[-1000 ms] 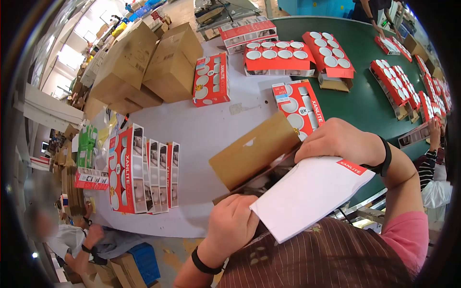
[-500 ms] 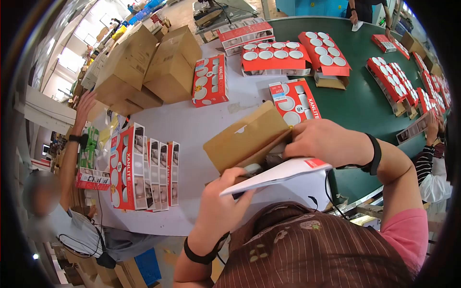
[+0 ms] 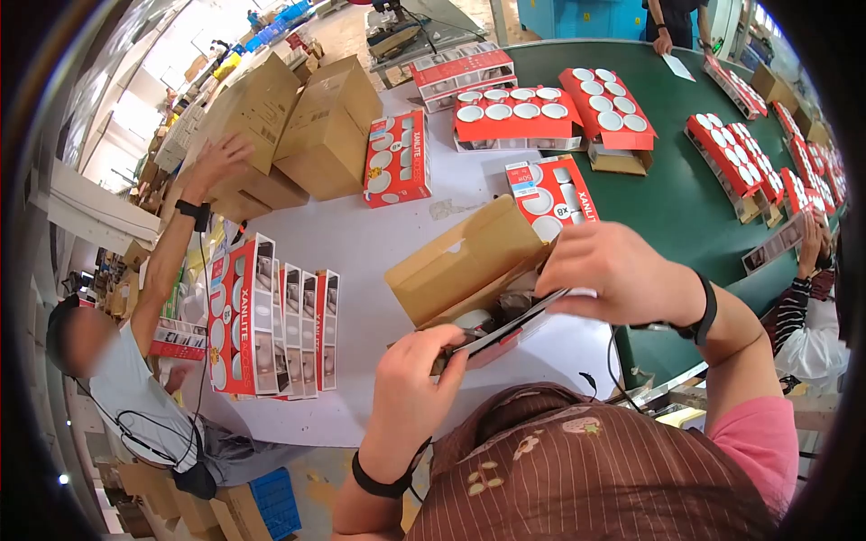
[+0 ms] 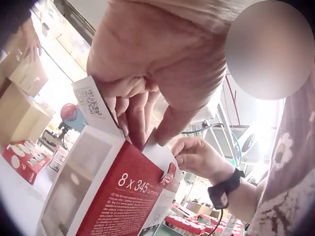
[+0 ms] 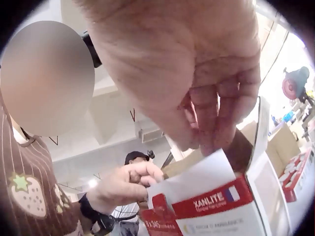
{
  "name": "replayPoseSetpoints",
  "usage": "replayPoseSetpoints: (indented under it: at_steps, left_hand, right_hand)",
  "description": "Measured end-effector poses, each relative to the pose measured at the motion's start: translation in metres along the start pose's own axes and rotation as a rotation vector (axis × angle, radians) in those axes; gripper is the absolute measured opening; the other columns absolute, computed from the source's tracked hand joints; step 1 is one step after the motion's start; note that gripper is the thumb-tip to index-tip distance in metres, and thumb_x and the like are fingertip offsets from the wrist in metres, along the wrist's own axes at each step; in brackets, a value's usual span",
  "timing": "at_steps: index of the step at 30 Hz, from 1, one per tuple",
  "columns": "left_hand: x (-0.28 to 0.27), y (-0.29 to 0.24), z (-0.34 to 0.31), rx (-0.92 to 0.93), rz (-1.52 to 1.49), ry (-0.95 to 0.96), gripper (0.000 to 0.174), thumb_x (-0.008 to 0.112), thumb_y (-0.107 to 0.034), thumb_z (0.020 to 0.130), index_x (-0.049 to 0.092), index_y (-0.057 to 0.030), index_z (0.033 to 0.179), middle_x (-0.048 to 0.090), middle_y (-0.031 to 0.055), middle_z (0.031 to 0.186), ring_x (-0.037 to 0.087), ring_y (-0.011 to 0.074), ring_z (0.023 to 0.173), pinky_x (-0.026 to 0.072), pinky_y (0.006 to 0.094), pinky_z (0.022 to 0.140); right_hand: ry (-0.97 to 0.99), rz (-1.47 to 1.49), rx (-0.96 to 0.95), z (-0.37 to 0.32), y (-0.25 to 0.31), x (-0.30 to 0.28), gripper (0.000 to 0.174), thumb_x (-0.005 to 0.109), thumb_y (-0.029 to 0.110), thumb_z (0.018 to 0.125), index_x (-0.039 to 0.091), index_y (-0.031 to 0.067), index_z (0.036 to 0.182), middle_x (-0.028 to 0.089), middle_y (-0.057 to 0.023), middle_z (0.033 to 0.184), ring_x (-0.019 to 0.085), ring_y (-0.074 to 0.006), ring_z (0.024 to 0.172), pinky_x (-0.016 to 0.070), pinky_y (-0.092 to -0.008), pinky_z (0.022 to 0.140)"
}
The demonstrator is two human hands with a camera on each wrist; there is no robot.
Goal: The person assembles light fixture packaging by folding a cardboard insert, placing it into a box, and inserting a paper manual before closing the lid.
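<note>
In front of my body stands a bulb box [image 3: 451,257], its brown inner lid raised on the far side. White and dark shapes show inside. My left hand [image 3: 406,388] pinches the near edge at the left end. In the left wrist view, the red face [image 4: 125,191] reads "8 x 345", with a small flap [image 4: 91,103] beside the fingers. My right hand [image 3: 609,270] grips the near side's right end. The right wrist view shows its fingertips at a white panel [image 5: 202,182] with a red XANLITE strip below.
A row of packed red boxes [image 3: 236,316] stands at left. Behind are large brown cartons [image 3: 325,126], another XANLITE box [image 3: 552,194] and trays of white bulbs [image 3: 514,113]. A person at left reaches a hand [image 3: 216,162] toward the cartons. Others work along the green table [image 3: 667,180].
The white panel has swung up from lying toward my body to nearly edge-on against the box, both hands moving with it. The person at left has raised an arm to the cartons.
</note>
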State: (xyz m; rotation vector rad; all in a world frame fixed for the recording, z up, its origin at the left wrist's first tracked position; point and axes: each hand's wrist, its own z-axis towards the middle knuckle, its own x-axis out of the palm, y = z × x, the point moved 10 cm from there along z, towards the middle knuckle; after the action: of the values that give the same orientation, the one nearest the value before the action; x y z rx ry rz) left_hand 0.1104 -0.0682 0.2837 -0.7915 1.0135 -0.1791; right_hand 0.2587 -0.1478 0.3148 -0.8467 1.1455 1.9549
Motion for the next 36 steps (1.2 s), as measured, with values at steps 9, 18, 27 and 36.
replayPoseSetpoints:
  at_steps: [9, 18, 27, 36]
  left_hand:
    - [0.012, -0.016, -0.003, 0.100, 0.342, 0.011, 0.013, 0.072, -0.003, 0.072, 0.067, -0.0051, 0.084, 0.065, 0.0106, 0.077, 0.061, 0.0289, 0.076, 0.0490, 0.0377, 0.069]
    - [0.000, -0.021, -0.009, 0.173, 0.267, -0.050, 0.024, 0.071, -0.002, 0.073, 0.066, -0.0023, 0.097, 0.065, 0.0115, 0.088, 0.060, 0.0310, 0.087, 0.0476, 0.0394, 0.079]
    - [0.003, 0.071, -0.047, -0.201, -0.526, -0.243, 0.075, 0.060, -0.034, 0.093, 0.022, -0.0028, 0.150, 0.042, 0.0199, 0.140, 0.047, 0.0310, 0.125, 0.0382, 0.0413, 0.103]
    - [0.060, 0.092, -0.052, -0.300, -1.755, -0.096, 0.071, 0.040, -0.048, 0.099, 0.024, 0.0007, 0.148, 0.038, 0.0155, 0.146, 0.039, 0.0246, 0.134, 0.0291, 0.0389, 0.111]
  right_hand:
    - [0.081, -0.152, -0.021, -0.006, 0.002, 0.021, 0.007, 0.068, 0.012, 0.077, 0.065, 0.0106, 0.084, 0.056, -0.0029, 0.071, 0.056, -0.0239, 0.074, 0.0466, -0.0371, 0.069]
    - [0.230, -0.254, -0.031, -0.012, 0.007, 0.037, 0.008, 0.063, 0.013, 0.077, 0.067, 0.0097, 0.083, 0.060, -0.0057, 0.092, 0.059, -0.0231, 0.086, 0.0486, -0.0351, 0.076]
    - [-0.143, 0.182, 0.361, -0.011, -0.053, -0.004, 0.089, 0.081, 0.018, 0.071, 0.033, 0.0094, 0.145, 0.062, -0.0157, 0.113, 0.061, -0.0336, 0.101, 0.0508, -0.0414, 0.082]
    - [0.088, 0.156, 0.696, -0.016, -0.080, 0.033, 0.087, 0.078, 0.034, 0.074, 0.033, 0.0054, 0.143, 0.066, -0.0183, 0.095, 0.067, -0.0327, 0.084, 0.0511, -0.0382, 0.074]
